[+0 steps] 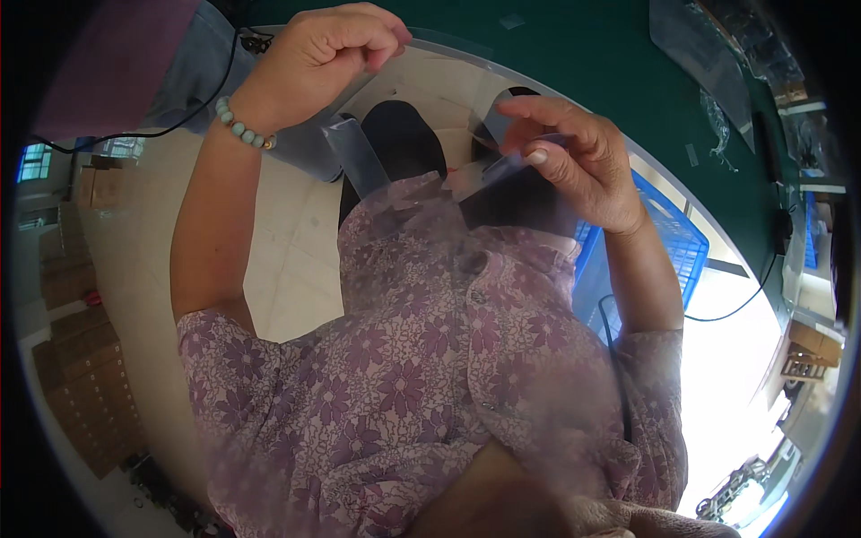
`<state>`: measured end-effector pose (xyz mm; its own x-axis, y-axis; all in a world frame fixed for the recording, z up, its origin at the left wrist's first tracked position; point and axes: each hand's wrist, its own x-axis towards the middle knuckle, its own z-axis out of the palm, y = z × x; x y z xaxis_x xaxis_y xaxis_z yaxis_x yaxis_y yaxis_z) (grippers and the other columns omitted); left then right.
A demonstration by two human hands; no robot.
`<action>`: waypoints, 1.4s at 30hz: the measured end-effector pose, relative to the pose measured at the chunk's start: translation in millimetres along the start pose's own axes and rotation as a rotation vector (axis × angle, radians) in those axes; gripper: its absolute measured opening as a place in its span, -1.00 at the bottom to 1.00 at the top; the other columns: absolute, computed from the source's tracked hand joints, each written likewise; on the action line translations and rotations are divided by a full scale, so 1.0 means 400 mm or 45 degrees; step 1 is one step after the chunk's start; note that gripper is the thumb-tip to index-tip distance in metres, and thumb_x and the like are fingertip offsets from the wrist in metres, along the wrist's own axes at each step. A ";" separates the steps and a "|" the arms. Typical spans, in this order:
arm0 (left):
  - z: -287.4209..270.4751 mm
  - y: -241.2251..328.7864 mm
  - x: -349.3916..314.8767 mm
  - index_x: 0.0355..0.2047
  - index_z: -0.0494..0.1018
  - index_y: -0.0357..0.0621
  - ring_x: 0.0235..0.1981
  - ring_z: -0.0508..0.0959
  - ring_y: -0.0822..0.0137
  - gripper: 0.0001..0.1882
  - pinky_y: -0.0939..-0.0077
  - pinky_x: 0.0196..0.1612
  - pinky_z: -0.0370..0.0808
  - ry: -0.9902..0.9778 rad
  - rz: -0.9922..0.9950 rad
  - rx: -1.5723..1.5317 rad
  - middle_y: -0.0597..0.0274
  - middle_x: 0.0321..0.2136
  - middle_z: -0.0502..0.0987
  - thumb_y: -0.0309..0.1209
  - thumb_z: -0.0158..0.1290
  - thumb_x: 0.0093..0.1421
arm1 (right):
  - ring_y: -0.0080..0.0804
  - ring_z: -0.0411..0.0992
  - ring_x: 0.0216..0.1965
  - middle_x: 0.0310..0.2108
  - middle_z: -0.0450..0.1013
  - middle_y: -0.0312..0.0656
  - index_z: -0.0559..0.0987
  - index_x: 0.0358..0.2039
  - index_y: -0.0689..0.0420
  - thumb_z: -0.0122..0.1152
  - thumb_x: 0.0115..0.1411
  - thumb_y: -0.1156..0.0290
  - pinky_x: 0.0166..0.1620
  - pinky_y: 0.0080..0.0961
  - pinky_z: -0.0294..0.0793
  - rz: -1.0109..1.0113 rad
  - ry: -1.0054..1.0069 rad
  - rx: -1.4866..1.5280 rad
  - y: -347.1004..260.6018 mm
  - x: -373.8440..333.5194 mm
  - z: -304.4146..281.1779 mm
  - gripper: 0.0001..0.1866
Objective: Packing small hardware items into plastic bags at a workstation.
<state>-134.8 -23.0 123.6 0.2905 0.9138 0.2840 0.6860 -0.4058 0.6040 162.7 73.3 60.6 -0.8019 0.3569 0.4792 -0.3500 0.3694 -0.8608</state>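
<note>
A clear plastic sheet (356, 155) with folded, shiny edges spans the space above my lap, hard to trace because it is see-through. My left hand (336, 49), with a beaded bracelet at the wrist, is closed with its fingers curled by the table's edge, seemingly on the sheet's far left part. On the right, my right hand (578, 161) pinches the plastic between thumb and fingers. Its index finger reaches toward the left. Where the sheet ends, and whether it is one piece, I cannot tell.
The green table top (574, 45) curves along the far side, with clear plastic packages (708, 54) at its right. A blue crate (668, 238) stands below my right forearm. Another person's denim-clad leg (193, 72) is at upper left, near a black cable. Cardboard boxes (90, 386) line the left.
</note>
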 end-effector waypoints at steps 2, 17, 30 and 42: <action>0.007 -0.024 0.010 -0.36 0.47 -0.28 -0.16 0.61 0.35 -0.77 0.55 -0.06 0.52 0.015 -0.023 -0.067 0.08 -0.07 0.56 -0.81 -0.14 0.15 | -0.57 0.49 -0.31 -0.31 0.51 -0.24 0.58 -0.02 0.24 0.19 0.34 0.36 -0.25 -0.65 0.49 0.203 0.167 -0.109 -0.001 0.007 0.028 -0.72; 0.190 0.056 -0.209 -0.12 0.54 -0.29 -0.20 0.54 0.27 -0.67 0.46 -0.11 0.47 0.718 -0.148 -0.165 0.14 -0.21 0.59 -0.50 0.27 0.09 | -0.64 0.41 -0.49 -0.46 0.54 -0.26 0.62 -0.10 0.21 0.22 0.32 0.34 -0.41 -0.68 0.42 0.317 0.167 -0.656 0.054 0.103 -0.010 -0.76; 0.280 0.121 -0.213 -0.32 0.63 -0.09 -0.12 0.52 0.10 -0.75 0.25 -0.06 0.51 0.626 0.194 0.667 0.18 -0.19 0.54 -0.40 0.35 -0.06 | -0.21 0.60 -0.26 -0.05 0.57 -0.16 0.67 -0.17 0.08 0.30 0.21 0.36 -0.17 -0.47 0.60 0.069 0.019 -1.189 0.055 0.104 -0.006 -0.81; 0.251 0.062 -0.216 -0.32 0.62 -0.11 -0.18 0.57 0.23 -0.74 0.23 -0.01 0.51 0.713 0.134 0.759 0.20 -0.25 0.64 -0.40 0.38 -0.07 | -0.07 0.44 0.03 -0.01 0.52 -0.11 0.65 -0.15 0.11 0.39 0.07 0.41 0.15 -0.19 0.37 -0.333 0.112 -1.295 0.031 0.121 0.001 -0.71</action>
<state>-75.9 -110.1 39.2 0.1060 0.6626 0.7414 0.9585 -0.2665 0.1012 119.4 94.8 73.0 -0.7080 0.2083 0.6748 0.0969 0.9751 -0.1993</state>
